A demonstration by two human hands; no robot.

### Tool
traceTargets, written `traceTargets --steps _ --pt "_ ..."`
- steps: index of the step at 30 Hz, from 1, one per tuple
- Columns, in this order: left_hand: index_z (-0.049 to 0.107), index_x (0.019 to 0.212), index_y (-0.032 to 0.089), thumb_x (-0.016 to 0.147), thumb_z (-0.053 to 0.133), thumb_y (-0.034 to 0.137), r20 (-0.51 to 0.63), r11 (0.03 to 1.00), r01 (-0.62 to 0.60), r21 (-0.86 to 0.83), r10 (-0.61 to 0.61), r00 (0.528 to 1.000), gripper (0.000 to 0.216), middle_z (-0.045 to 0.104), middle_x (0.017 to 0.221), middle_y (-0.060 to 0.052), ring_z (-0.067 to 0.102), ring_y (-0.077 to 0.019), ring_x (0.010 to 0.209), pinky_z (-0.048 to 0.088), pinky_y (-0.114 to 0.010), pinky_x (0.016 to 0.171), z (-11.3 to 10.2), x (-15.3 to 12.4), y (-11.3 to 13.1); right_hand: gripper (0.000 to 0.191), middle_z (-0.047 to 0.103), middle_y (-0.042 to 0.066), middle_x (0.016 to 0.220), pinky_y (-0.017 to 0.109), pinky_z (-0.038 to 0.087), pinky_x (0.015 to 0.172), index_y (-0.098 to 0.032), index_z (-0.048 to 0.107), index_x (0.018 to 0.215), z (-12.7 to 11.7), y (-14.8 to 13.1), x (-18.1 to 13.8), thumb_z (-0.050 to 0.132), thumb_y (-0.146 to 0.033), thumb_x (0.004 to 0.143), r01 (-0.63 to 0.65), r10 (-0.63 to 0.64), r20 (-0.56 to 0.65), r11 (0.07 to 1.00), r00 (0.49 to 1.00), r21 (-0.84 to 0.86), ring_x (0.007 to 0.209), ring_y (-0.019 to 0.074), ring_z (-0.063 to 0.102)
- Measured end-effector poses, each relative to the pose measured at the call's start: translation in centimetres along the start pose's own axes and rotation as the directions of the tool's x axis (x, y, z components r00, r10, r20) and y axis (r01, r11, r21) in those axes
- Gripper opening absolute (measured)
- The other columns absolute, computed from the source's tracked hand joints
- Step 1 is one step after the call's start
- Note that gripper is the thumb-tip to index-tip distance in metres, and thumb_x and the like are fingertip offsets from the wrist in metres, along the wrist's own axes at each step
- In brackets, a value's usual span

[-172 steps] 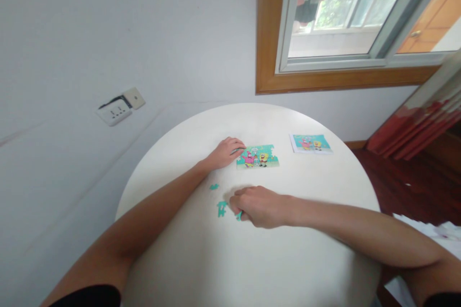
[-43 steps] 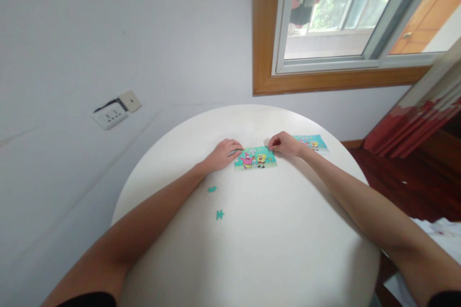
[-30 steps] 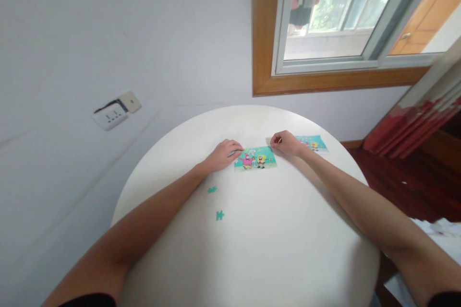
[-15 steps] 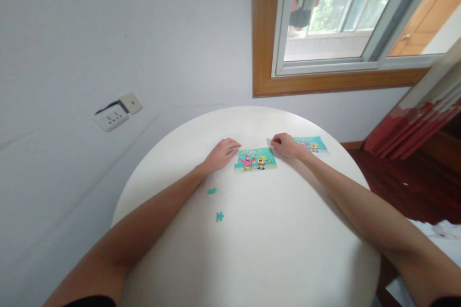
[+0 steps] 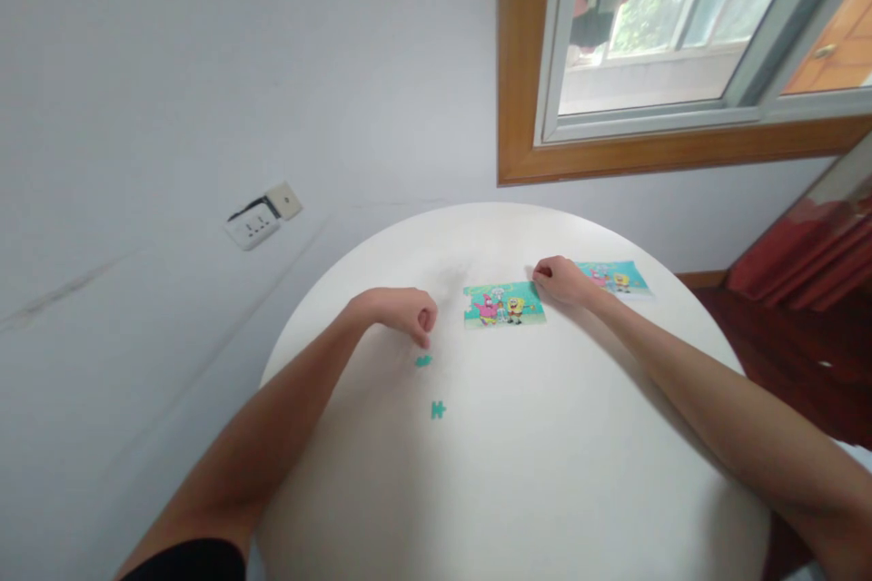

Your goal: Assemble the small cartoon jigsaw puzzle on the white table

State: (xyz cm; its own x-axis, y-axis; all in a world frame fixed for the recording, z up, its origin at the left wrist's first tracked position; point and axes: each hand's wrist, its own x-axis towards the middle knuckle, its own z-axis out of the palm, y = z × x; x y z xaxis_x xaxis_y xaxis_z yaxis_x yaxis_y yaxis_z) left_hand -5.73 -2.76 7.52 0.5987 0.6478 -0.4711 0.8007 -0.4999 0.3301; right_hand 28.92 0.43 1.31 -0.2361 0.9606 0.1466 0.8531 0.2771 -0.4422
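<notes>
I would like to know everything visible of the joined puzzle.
The joined puzzle lies flat on the white table, roughly rectangular and apparently of card. Its print shows a pink figure and a yellow one against teal, above a pale strip. Its left edge is notched. The right hand is at its far right corner; whether they touch is unclear.
</notes>
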Motion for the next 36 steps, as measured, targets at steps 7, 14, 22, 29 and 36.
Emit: traceTargets --steps 7,14,22,29,36 --pt "0.060 0.062 0.019 0.045 0.089 0.022 -0.041 0.983 0.068 0.169 -0.062 0.997 0.034 0.054 0.056 0.006 0.046 -0.0123 0.052 0.030 -0.024 0.050 1.6 -0.3 2.3 0.022 0.074 0.009 0.079 0.025 0.036 0.060 -0.013 0.075 0.085 0.0 0.0 0.0 0.054 -0.019 0.085 -0.012 0.012 0.008 1.000 1.000 -0.007 0.068 0.0165 0.060" --pt "0.064 0.071 0.019 0.062 0.068 0.009 -0.136 0.978 -0.207 0.018 0.208 0.969 0.014 0.062 0.072 0.002 0.057 -0.0143 0.068 0.039 -0.023 0.062 0.7 0.6 1.3 0.023 0.074 0.009 0.080 0.024 0.036 0.060 -0.013 0.075 0.084 -0.1 -0.1 -0.1 0.053 -0.019 0.086 -0.013 0.013 0.012 1.000 1.000 -0.021 0.068 0.0162 0.060" --pt "0.063 0.074 0.021 0.065 0.063 0.007 -0.149 0.951 -0.309 0.003 0.306 0.940 0.016 0.061 0.081 0.000 0.055 -0.0164 0.075 0.042 -0.025 0.068 0.7 1.0 0.5 0.023 0.074 0.009 0.080 0.024 0.036 0.061 -0.012 0.075 0.085 0.1 0.0 0.0 0.053 -0.020 0.086 0.000 0.000 0.015 1.000 1.000 -0.031 0.069 0.0163 0.061" --pt "0.065 0.082 0.020 0.075 0.061 0.013 -0.186 0.956 -0.293 -0.037 0.281 0.942 0.010 0.064 0.079 0.000 0.058 -0.0150 0.074 0.041 -0.023 0.066 0.7 2.0 -0.1 0.023 0.074 0.009 0.079 0.024 0.037 0.061 -0.013 0.075 0.084 0.0 -0.1 -0.1 0.053 -0.020 0.086 -0.008 0.008 0.007 1.000 1.000 -0.027 0.068 0.0162 0.061" --pt "0.072 0.090 0.016 0.084 0.058 0.021 -0.589 0.938 -0.314 -0.143 0.174 0.789 0.016 0.069 0.092 -0.005 0.063 -0.0169 0.087 0.048 -0.028 0.082 1.5 4.8 -0.5 0.024 0.073 0.009 0.078 0.025 0.036 0.061 -0.012 0.074 0.082 0.0 0.0 -0.1 0.051 -0.018 0.085 0.010 -0.010 -0.002 1.000 1.000 -0.012 0.067 0.0166 0.060"
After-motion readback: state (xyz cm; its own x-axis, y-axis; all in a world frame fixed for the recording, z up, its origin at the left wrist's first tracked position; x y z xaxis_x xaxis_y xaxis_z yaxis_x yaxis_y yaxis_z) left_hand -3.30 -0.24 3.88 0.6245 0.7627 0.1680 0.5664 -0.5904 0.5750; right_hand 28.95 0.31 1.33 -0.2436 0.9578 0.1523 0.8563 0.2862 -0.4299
